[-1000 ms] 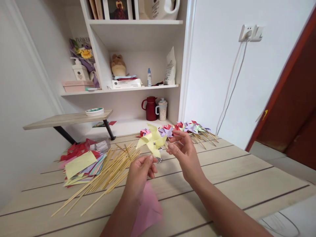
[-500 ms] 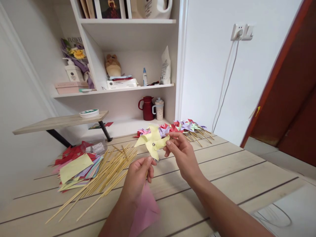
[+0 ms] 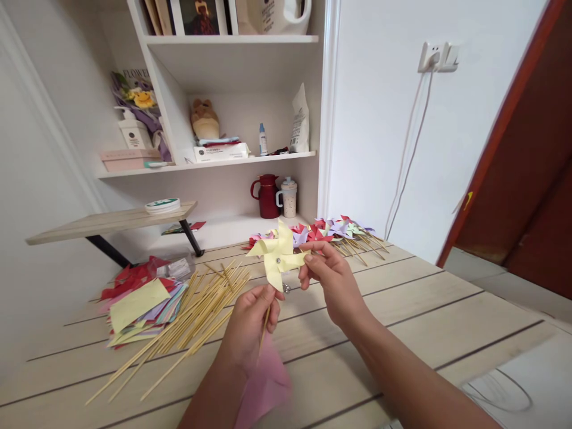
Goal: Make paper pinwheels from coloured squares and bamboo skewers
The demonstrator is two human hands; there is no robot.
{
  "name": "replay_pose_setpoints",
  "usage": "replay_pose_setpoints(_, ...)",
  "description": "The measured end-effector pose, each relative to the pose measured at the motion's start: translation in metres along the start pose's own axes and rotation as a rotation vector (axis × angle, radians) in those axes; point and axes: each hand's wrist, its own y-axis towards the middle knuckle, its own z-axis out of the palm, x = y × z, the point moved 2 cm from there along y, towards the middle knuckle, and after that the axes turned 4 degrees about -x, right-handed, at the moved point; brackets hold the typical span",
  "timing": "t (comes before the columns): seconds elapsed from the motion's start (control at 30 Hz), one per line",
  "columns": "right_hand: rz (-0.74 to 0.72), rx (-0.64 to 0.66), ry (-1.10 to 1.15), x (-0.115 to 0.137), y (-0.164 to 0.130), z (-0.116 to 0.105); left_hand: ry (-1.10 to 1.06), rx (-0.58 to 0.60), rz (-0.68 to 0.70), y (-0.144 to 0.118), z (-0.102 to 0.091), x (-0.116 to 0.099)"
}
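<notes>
A yellow paper pinwheel (image 3: 286,241) with a small round pin at its hub faces me above the table. My left hand (image 3: 250,316) is closed around its thin wooden stick (image 3: 263,330), just below the lower blade. My right hand (image 3: 333,280) pinches the tip of the right-hand blade between thumb and fingers. Small shiny metal pieces (image 3: 286,288) show just beyond my left fingertips. A pink paper sheet (image 3: 268,387) lies beneath my left wrist, partly covered by the forearm.
Loose wooden sticks (image 3: 205,316) and a stack of coloured paper (image 3: 138,304) lie to the left. Behind them is a clear plastic box (image 3: 176,268). Several pinwheels (image 3: 339,229) rest at the table's back edge. A small raised stand (image 3: 111,223) occupies the back left.
The yellow pinwheel has turned slightly, its upper blade now standing more upright. More of the stick shows below my left hand. Both hands keep their hold.
</notes>
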Motion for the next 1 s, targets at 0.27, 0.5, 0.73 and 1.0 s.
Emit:
replay_pose_setpoints(0.27,0.141,0.019,0.119,-0.003,0.002,0.000,-0.059,0.052,-0.008,-0.001,0.001,-0.001)
replay_pose_setpoints(0.5,0.310,0.081,0.300,-0.010,0.006,-0.001,-0.072,0.074,-0.024,-0.002,0.001,-0.001)
replay_pose_setpoints(0.73,0.238,0.005,0.285,-0.010,0.006,-0.002,-0.054,0.007,-0.021,0.002,-0.002,0.003)
replay_pose_setpoints(1.0,0.117,-0.178,0.358,-0.010,0.010,-0.012,-0.112,-0.154,-0.031,0.006,-0.009,0.002)
